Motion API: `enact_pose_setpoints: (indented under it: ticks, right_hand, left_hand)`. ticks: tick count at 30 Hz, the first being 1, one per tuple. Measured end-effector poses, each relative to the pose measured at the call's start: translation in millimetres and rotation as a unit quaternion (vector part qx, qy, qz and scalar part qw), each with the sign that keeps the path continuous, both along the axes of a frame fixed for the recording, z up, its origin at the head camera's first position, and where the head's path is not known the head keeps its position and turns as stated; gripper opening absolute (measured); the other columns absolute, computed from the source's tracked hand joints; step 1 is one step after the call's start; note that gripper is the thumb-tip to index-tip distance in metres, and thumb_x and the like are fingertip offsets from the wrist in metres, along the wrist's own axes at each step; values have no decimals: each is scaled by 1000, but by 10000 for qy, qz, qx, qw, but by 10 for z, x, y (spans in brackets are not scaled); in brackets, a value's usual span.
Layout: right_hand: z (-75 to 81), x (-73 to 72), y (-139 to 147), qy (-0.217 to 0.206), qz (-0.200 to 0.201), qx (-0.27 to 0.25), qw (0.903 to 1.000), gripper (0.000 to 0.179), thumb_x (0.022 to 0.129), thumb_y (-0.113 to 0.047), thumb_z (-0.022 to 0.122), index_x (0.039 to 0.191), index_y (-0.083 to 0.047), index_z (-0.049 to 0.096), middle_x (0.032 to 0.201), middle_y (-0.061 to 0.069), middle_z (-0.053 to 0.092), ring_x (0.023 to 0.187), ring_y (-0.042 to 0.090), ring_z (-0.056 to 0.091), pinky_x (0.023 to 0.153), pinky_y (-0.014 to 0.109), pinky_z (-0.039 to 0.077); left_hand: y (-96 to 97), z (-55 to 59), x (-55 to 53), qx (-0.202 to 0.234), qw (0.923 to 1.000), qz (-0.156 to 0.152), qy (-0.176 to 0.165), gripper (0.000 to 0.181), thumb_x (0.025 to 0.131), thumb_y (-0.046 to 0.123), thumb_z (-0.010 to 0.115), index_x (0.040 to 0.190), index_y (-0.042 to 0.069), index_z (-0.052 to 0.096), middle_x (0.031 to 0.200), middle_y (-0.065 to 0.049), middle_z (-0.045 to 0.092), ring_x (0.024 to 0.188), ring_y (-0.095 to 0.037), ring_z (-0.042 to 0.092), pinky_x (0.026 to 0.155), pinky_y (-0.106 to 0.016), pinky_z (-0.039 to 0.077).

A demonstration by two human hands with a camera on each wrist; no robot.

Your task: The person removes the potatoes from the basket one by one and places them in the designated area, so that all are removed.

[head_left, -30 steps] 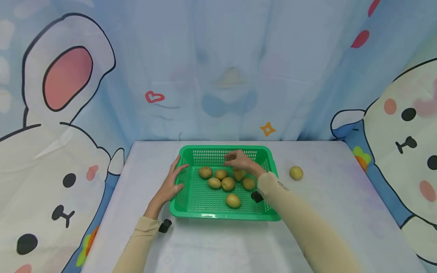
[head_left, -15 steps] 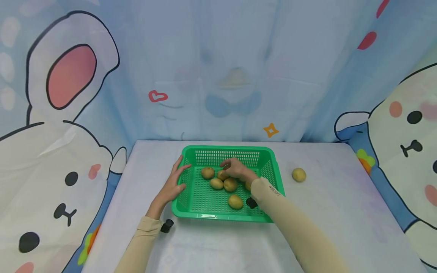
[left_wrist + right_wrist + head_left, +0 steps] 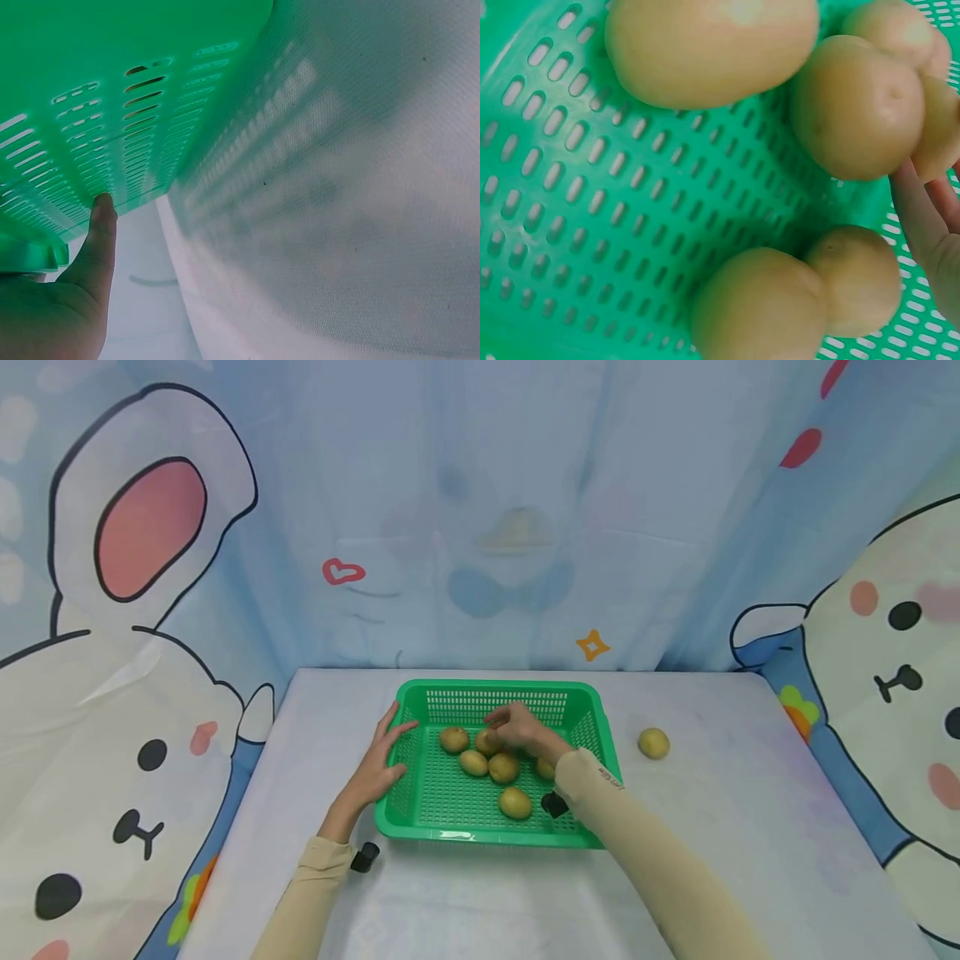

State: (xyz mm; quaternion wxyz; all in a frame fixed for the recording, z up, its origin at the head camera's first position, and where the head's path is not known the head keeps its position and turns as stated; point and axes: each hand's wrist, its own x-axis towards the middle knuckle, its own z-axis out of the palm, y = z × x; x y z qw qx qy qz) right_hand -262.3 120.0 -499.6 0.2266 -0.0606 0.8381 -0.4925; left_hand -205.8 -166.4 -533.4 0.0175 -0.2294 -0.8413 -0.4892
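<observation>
A green plastic basket [image 3: 457, 837] of potatoes [image 3: 515, 803] is touched at its left rim by the left hand [image 3: 375, 772], fingers splayed. One inner potato [image 3: 937, 142] is touched by the right hand [image 3: 522, 729]; whether it is gripped cannot be told. An outlying potato [image 3: 654, 743] is seen on the bench [image 3: 750, 835].

Head view's bright and pretty even — just a glare streak on the basket rim [image 3: 459, 837]. Left wrist gets a slatted shadow on the cloth [image 3: 360, 247]. Right wrist's kinda soft — shiny potatoes [image 3: 712, 52].
</observation>
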Motion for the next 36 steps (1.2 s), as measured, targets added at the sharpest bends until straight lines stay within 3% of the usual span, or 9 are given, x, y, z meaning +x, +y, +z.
enact_pose_setpoints:
  ticks: [7, 11, 21, 28, 36]
  right_hand:
    - [305, 41, 61, 17, -112, -240, 9996, 43, 91, -3, 62, 132, 8, 55, 127, 25, 57, 106, 35, 62, 87, 49, 53]
    - [516, 74, 156, 97, -22, -401, 9991, 45, 92, -7, 63, 135, 4, 56, 132, 21, 55, 107, 33, 62, 86, 42, 54]
    - [849, 187, 731, 422, -132, -520, 9977, 45, 96, -13, 61, 137, 5, 54, 144, 25, 45, 112, 38, 61, 90, 40, 52]
    - [837, 305, 1391, 516, -690, -384, 9955, 51, 96, -17, 63, 138, 7, 50, 144, 26, 44, 120, 38, 56, 92, 41, 52]
    - [519, 476, 1979, 320, -1383, 214, 9896, 52, 95, -23, 63, 137, 7, 52, 141, 27, 46, 115, 33, 58, 90, 38, 52]
  left_hand:
    - [-8, 9, -15, 7, 10000, -24, 56, 74, 70, -5, 50, 144, 1, 46, 164, -17, 2, 149, -40, 4, 107, -69, 21]
    - [-11, 21, -12, 84, 10000, -24, 42, 75, 69, -5, 50, 144, 0, 47, 164, -16, 2, 150, -39, 4, 107, -68, 21]
    - [16, 9, 34, 125, 9999, -23, -13, 74, 69, -4, 50, 143, -2, 46, 164, -17, 3, 149, -41, 5, 107, -69, 20]
    - [40, -9, 38, 112, 9999, -20, -40, 75, 69, -4, 50, 143, -2, 47, 165, -16, 2, 149, -40, 4, 108, -69, 18]
    - [20, 18, 43, 97, 9999, 2, -27, 74, 69, -4, 50, 143, 1, 48, 165, -16, 3, 149, -40, 5, 108, -69, 19]
